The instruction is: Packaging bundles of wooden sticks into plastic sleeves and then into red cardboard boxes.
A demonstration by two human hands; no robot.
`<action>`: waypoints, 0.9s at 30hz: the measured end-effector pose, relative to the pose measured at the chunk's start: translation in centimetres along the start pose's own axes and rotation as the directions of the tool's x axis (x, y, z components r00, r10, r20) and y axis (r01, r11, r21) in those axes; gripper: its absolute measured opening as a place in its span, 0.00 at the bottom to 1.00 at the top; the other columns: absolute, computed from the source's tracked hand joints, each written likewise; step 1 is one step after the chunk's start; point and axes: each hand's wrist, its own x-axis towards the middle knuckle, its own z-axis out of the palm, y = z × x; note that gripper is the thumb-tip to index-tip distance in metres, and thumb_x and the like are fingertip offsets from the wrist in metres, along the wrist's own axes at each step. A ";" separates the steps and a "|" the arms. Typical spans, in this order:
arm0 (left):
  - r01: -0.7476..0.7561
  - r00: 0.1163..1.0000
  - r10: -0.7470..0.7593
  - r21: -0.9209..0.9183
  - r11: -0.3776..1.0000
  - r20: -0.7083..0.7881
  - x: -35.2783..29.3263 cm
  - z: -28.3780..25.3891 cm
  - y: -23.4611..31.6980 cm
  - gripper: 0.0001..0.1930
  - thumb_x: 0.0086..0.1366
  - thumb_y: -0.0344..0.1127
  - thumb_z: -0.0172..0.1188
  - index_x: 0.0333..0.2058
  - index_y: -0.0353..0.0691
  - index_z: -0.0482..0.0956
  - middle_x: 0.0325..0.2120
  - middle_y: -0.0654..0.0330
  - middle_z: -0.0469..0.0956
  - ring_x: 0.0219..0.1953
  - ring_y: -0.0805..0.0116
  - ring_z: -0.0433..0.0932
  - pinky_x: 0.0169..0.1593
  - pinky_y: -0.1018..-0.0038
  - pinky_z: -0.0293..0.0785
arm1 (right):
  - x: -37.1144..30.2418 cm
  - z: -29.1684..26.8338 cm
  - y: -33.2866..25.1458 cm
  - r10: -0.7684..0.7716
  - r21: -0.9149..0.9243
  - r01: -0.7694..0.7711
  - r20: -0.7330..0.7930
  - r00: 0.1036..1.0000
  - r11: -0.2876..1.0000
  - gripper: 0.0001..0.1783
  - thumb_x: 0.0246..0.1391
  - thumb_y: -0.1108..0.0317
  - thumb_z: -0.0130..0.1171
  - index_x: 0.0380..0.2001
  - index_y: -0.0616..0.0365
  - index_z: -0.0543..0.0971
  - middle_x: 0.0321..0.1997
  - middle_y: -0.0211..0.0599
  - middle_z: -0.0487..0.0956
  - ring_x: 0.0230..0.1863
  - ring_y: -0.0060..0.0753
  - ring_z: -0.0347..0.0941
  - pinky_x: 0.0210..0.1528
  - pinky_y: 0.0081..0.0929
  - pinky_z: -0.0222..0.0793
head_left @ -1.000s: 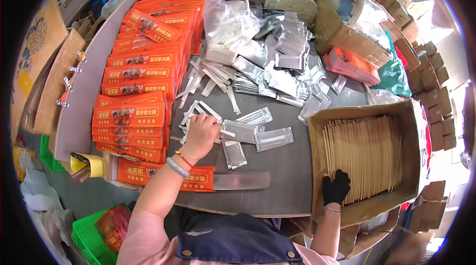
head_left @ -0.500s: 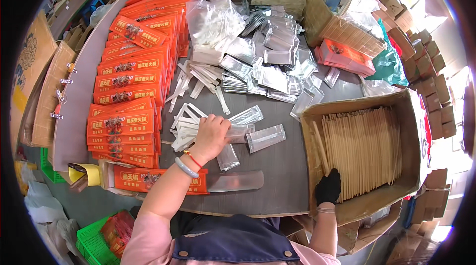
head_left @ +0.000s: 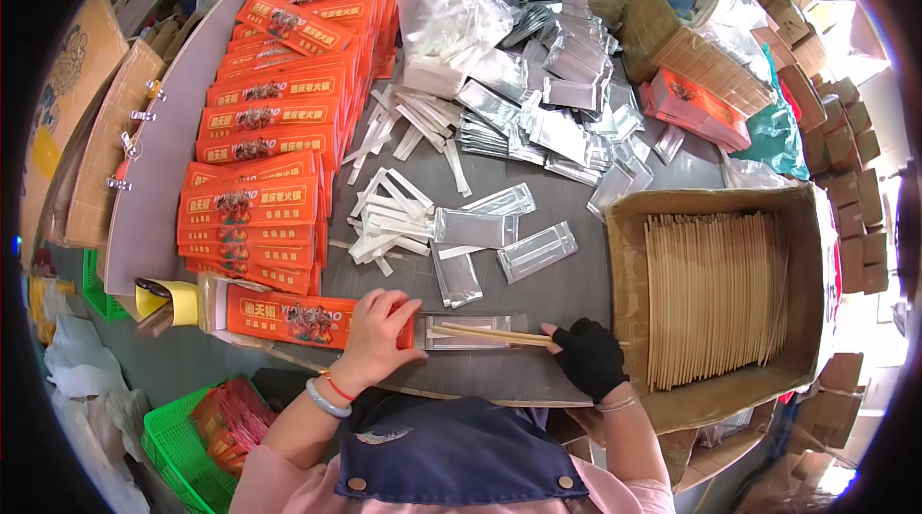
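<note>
The smooth dark desk (head_left: 576, 298) spreads widest, a cardboard box (head_left: 629, 307) of tightly ranked wooden sticks (head_left: 715, 303) at its right. Glossy red sleeves (head_left: 254, 144) overlap down the left. On the near side, the left hand (head_left: 382, 331) arches, thumb and fingers apart, at one sleeve's right end; whether it touches, I can't tell. Beyond its thumb, under slim sticks (head_left: 490, 332) clamped in the black-gloved right hand (head_left: 588, 355), lies a shiny clear packet (head_left: 485, 322).

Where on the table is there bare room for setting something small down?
Bare dark-grey tabletop lies between loose rectangular silvery packets and the brown cardboard box. Crowded: left, with flat orange-red sleeves; back, with heaped silvery packets.
</note>
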 end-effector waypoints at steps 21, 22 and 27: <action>-0.372 0.880 0.297 0.148 0.917 0.370 2.2 0.0 2.6 0.16 0.44 0.36 0.69 0.36 0.52 0.79 0.37 0.58 0.72 0.41 0.56 0.71 0.42 0.62 0.69 | 4.3 3.9 -8.0 -0.317 0.064 0.342 -0.251 0.915 0.938 0.33 0.36 0.54 0.74 0.46 0.53 0.75 0.43 0.40 0.76 0.43 0.46 0.74 0.44 0.41 0.70; -0.376 0.878 0.303 0.143 0.915 0.370 3.1 -1.9 3.1 0.16 0.44 0.36 0.69 0.36 0.52 0.79 0.37 0.58 0.72 0.41 0.56 0.71 0.42 0.62 0.69 | 4.3 3.9 -7.4 -0.356 0.029 0.366 -0.171 0.919 0.930 0.35 0.33 0.51 0.75 0.45 0.52 0.75 0.42 0.38 0.77 0.42 0.45 0.74 0.44 0.41 0.69; -0.322 0.943 0.290 0.229 0.919 0.163 6.7 -12.1 -2.8 0.13 0.43 0.32 0.67 0.31 0.43 0.79 0.39 0.53 0.72 0.44 0.53 0.71 0.46 0.57 0.70 | 3.4 0.8 -4.5 -0.044 0.133 0.097 -0.352 0.935 0.986 0.34 0.34 0.50 0.75 0.44 0.53 0.75 0.38 0.36 0.76 0.42 0.45 0.74 0.46 0.42 0.65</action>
